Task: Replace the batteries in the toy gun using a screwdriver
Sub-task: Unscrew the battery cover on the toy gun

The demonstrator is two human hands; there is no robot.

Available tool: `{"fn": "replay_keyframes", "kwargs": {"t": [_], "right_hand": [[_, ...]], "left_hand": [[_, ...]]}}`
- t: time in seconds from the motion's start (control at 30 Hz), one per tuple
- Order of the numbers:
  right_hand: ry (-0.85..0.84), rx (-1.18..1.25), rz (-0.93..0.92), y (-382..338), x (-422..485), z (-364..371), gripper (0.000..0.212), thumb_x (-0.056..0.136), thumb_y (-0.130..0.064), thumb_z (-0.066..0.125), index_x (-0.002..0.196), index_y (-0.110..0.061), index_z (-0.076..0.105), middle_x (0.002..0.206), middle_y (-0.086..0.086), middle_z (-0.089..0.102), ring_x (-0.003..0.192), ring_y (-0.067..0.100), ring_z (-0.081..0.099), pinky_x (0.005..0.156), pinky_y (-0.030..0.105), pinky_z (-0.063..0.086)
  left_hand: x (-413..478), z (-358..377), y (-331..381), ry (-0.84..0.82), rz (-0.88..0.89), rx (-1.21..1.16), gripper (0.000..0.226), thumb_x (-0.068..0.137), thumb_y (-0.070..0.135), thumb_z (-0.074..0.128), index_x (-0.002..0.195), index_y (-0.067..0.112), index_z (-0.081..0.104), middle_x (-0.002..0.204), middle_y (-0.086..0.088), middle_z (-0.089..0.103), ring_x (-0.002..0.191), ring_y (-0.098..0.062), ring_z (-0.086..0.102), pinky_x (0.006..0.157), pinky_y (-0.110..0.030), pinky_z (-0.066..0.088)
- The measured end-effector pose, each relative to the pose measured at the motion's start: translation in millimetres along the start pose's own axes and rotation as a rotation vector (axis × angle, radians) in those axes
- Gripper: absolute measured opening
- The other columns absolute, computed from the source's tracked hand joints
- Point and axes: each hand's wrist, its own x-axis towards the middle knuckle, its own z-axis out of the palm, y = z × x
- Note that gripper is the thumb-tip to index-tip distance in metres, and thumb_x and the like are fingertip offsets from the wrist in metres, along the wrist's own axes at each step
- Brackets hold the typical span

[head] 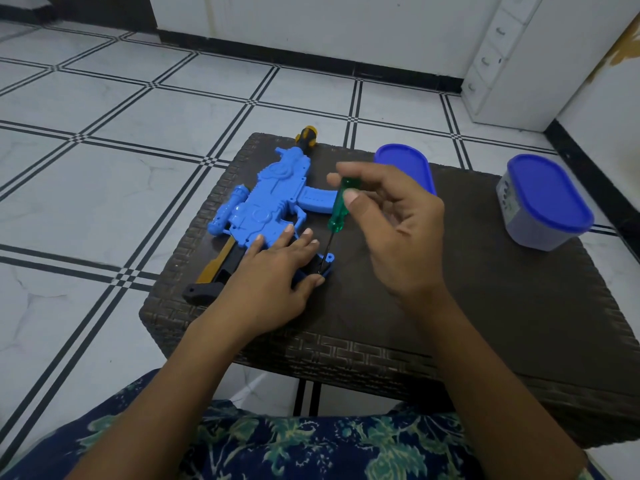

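Note:
A blue toy gun (266, 199) with a black and yellow stock and muzzle lies flat on a dark woven table (450, 306). My left hand (273, 275) presses down on the gun's grip, its fingers spread over the blue plastic. My right hand (391, 220) pinches the green handle of a screwdriver (337, 207) between thumb and fingers. The screwdriver stands nearly upright, and its thin dark shaft reaches down to the base of the grip just beyond my left fingertips. The tip itself is too small to make out.
A blue-lidded container (543, 202) stands at the table's right edge, and another blue lid or tub (405, 164) sits behind my right hand. White tiled floor surrounds the table. A white drawer cabinet (498, 60) stands at the back right. My patterned lap is at the bottom.

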Motion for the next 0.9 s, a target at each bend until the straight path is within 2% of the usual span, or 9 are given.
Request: {"fn": "replay_keyframes", "kwargs": {"t": [0.1,0.23,0.4,0.47,0.53,0.63,0.7,0.8,0.9], "right_hand": [[0.004,-0.05,-0.047,-2.8,-0.1,1.1,0.021,0.082,-0.018,0.075,0.102,-0.013,0.07,0.099,0.009,0.069,0.099,0.026,0.065,0.079,0.04,0.055],[0.017,-0.079,-0.082,-3.0,2.9,1.5,0.022,0.08,-0.008,0.078,0.101,-0.008,0.071,0.092,0.011,0.068,0.088,0.022,0.066,0.072,0.041,0.056],[-0.025,0.004,0.004,1.5,-1.7,2.8,0.022,0.09,-0.002,0.062,0.112,-0.003,0.067,0.102,0.009,0.072,0.1,0.023,0.068,0.083,0.044,0.057],[-0.015,-0.009,-0.022,0.6,-1.5,3.6,0.021,0.088,-0.013,0.067,0.109,-0.011,0.069,0.104,0.004,0.071,0.101,0.027,0.066,0.081,0.048,0.055],[0.008,-0.045,-0.077,-1.4,0.4,3.6,0.024,0.081,-0.021,0.076,0.104,-0.017,0.069,0.099,0.003,0.068,0.097,0.029,0.064,0.075,0.045,0.055],[0.049,-0.047,-0.103,-1.8,2.4,2.3,0.023,0.076,-0.012,0.08,0.097,-0.012,0.071,0.091,0.01,0.069,0.087,0.026,0.067,0.07,0.04,0.055],[0.039,-0.039,-0.083,-0.7,2.4,1.5,0.022,0.081,-0.005,0.076,0.102,-0.008,0.071,0.091,0.009,0.071,0.086,0.024,0.069,0.072,0.042,0.056],[0.002,0.027,0.009,0.8,-0.5,0.5,0.024,0.089,-0.001,0.064,0.112,-0.003,0.067,0.101,0.012,0.072,0.098,0.021,0.07,0.083,0.041,0.057],[-0.014,0.011,0.005,0.0,-1.8,0.8,0.023,0.087,-0.013,0.068,0.11,-0.008,0.07,0.103,0.006,0.071,0.102,0.025,0.066,0.085,0.043,0.055]], "left_hand": [[-1.2,0.1,-0.1,-0.001,0.001,-0.002,0.058,0.095,0.038,0.048,0.148,0.026,0.028,0.157,0.014,0.015,0.146,-0.007,0.0,0.12,-0.043,0.003],[-2.1,-0.1,0.1,0.005,0.002,-0.009,0.058,0.095,0.038,0.049,0.148,0.025,0.028,0.157,0.014,0.016,0.146,-0.006,0.001,0.12,-0.043,0.002],[-1.7,-0.7,0.1,-0.003,0.001,-0.001,0.058,0.095,0.038,0.049,0.148,0.026,0.028,0.157,0.014,0.016,0.146,-0.006,0.001,0.12,-0.043,0.003],[-1.7,-1.1,0.3,0.001,0.002,-0.001,0.058,0.095,0.039,0.049,0.148,0.026,0.028,0.157,0.014,0.016,0.146,-0.006,0.001,0.12,-0.043,0.004],[-2.1,-0.5,-0.5,0.008,0.006,0.015,0.058,0.095,0.04,0.049,0.148,0.027,0.028,0.157,0.014,0.016,0.146,-0.006,0.002,0.12,-0.043,0.005],[-2.8,0.9,-1.1,0.029,0.01,0.027,0.058,0.094,0.041,0.049,0.147,0.028,0.03,0.156,0.015,0.019,0.145,-0.004,0.003,0.12,-0.041,0.007],[-3.0,0.4,-0.7,0.032,0.008,0.029,0.057,0.094,0.042,0.049,0.147,0.029,0.031,0.156,0.017,0.018,0.145,-0.003,0.003,0.12,-0.04,0.007],[-2.4,-0.8,-0.3,0.018,0.003,0.041,0.058,0.094,0.042,0.048,0.147,0.031,0.028,0.156,0.018,0.016,0.145,-0.001,0.001,0.12,-0.041,0.007],[-2.3,-1.0,0.0,0.02,0.003,0.04,0.058,0.094,0.043,0.048,0.147,0.031,0.028,0.156,0.018,0.015,0.145,-0.002,0.001,0.12,-0.04,0.006]]}}
